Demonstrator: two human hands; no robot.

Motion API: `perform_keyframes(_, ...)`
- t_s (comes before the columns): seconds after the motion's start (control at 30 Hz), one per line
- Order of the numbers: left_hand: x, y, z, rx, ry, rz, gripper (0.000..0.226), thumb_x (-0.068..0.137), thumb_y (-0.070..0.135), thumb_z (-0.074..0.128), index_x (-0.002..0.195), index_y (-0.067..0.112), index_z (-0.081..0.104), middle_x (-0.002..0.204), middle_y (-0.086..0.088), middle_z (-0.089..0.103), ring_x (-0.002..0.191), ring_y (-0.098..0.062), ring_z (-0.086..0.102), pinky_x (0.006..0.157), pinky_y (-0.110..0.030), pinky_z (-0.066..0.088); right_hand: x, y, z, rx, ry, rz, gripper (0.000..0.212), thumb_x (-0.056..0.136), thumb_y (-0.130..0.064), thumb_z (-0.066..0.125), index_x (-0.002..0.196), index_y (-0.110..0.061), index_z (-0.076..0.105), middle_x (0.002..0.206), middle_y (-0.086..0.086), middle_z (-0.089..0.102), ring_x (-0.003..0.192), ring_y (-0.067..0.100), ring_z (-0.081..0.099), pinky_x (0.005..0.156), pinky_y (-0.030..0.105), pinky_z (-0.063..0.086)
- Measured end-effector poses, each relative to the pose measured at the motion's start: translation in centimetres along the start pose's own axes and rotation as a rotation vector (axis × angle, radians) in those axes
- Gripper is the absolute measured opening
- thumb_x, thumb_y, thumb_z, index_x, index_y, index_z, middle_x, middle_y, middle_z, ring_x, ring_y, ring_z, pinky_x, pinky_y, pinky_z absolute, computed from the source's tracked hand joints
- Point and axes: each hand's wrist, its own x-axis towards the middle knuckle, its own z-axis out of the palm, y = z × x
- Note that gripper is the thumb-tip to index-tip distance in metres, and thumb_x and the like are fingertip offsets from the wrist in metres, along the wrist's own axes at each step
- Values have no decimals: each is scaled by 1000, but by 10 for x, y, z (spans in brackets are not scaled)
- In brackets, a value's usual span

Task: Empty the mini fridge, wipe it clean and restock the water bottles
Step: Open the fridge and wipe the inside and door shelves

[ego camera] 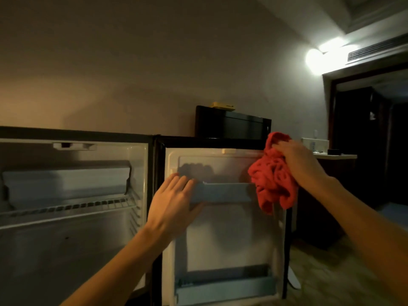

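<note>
Bunching the soft red cloth [273, 180] in our right hand [298, 157], fingers clamped, we brace the door shelf [223, 192] with left hand [174, 197] splayed.

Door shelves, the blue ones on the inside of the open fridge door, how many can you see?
2. The upper door shelf is under the left hand, beside the red cloth in the right hand. The lower door shelf is at the door's bottom.

place: hotel-type room — mini fridge [72, 195] | ceiling vent [375, 48] | doorway [364, 140]
</note>
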Motion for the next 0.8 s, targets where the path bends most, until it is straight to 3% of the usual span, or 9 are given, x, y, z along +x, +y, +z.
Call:
perform_keyframes(0.07,1,2,0,11,15,-7,46,78,52,63,109,18,65,93,1,61,92,-23,53,90,-33,41,0,14,-6,43,-38,68,16,96,-19,53,103,-16,68,103,12,66,96,30,61,84,32,40)
perform_keyframes(0.2,0,0,1,35,4,-5,46,79,51,61,112,19,64,94,1,60,93,-23,54,91,-34,42,-3,31,-13,141,-82,168,17,98,-19,51,97,-17,68,93,7,67,89,22,61,98,37,33)
perform_keyframes(0.3,-1,0,2,36,18,3,45,79,48,63,112,18,63,93,1,60,92,-22,53,94,-33,41,-8,44,-15,-16,-84,76,22,99,-30,47,84,-25,63,86,0,63,80,17,60,94,45,43)
perform_keyframes(0.4,-2,-1,4,42,51,36,46,79,44,68,114,15,61,94,0,59,92,-22,54,99,-34,39,-3,41,-10,0,-81,65,16,98,-20,49,98,-17,65,99,10,66,90,28,63,88,39,47)
perform_keyframes(0.5,-5,-1,5,38,53,44,50,80,44,70,118,13,59,100,-2,62,95,-23,55,108,-36,37,6,10,-12,-31,-39,-49,21,91,-7,53,106,-8,67,105,13,66,98,32,60,83,32,41)
perform_keyframes(0.6,-8,-3,6,36,32,69,56,83,46,69,125,11,57,111,-4,64,108,-22,55,114,-38,36,14,-43,-6,53,-8,-178,21,92,-14,52,106,-7,65,105,9,66,99,28,60,85,35,43)
perform_keyframes(0.7,-13,-11,5,52,18,155,56,88,39,64,129,3,57,121,-10,63,115,-27,56,117,-39,31,18,-102,11,77,-2,-276,31,97,-23,48,120,-8,63,123,8,61,113,28,54,96,32,37)
perform_keyframes(0.8,-20,-23,-3,37,9,231,53,88,31,65,132,2,57,133,-12,59,127,-29,53,116,-40,33,18,-149,25,71,-8,-302,42,96,-13,44,137,-7,51,142,7,49,127,30,43,106,32,30)
